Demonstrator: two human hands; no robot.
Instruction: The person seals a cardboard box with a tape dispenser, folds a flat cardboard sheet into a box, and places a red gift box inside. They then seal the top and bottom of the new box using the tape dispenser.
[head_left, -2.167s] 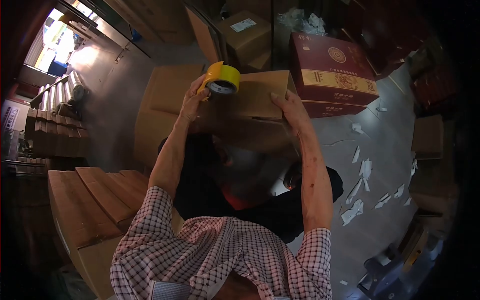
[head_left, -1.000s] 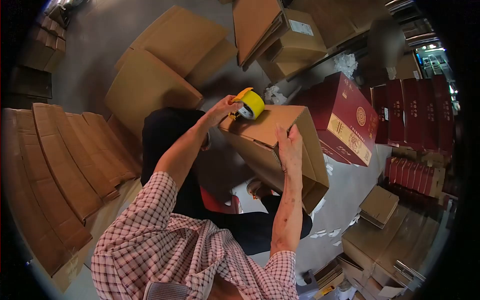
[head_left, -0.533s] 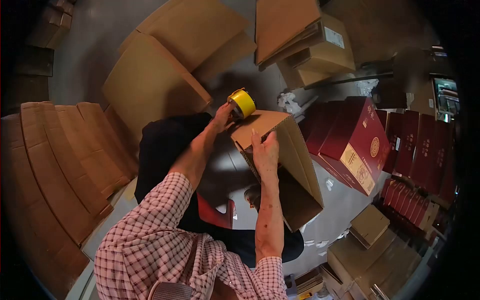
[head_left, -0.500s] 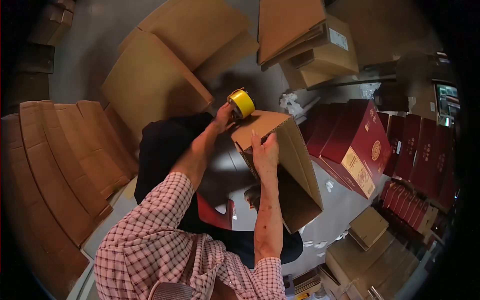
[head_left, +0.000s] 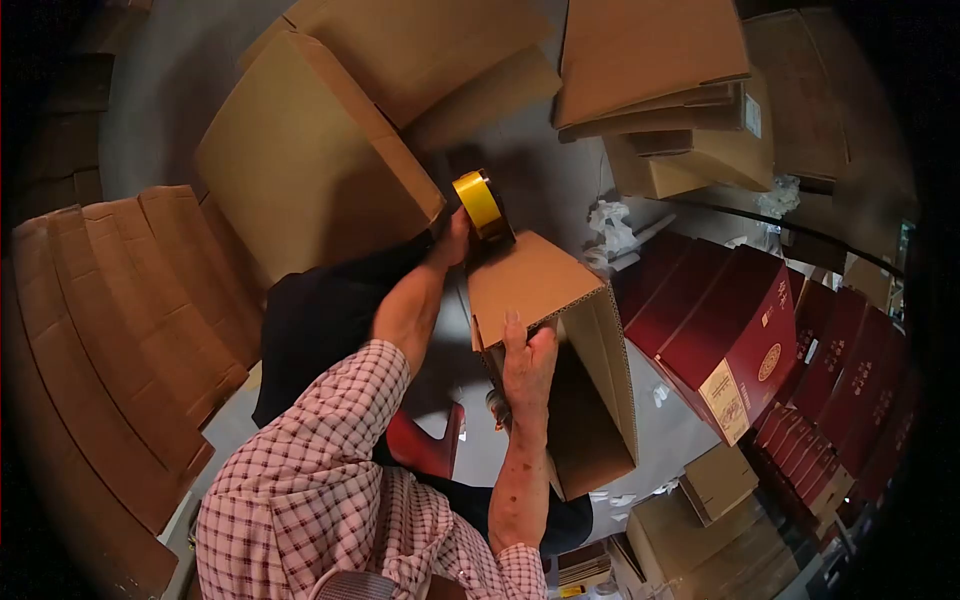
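Left hand point(head_left: 452, 240) grips tape roll point(head_left: 481, 203); right hand point(head_left: 527, 358) clasps box point(head_left: 545, 330) edge. Box likely light, stiff, crushable; hold edges.

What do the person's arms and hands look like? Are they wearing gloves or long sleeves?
No gloves: both hands are bare. The left hand and the right hand have nothing on them, no rings or watch that I can see. The arms are bare up to short sleeves. The shirt is checked in red and white, with small squares, and it looks loose and crumpled.
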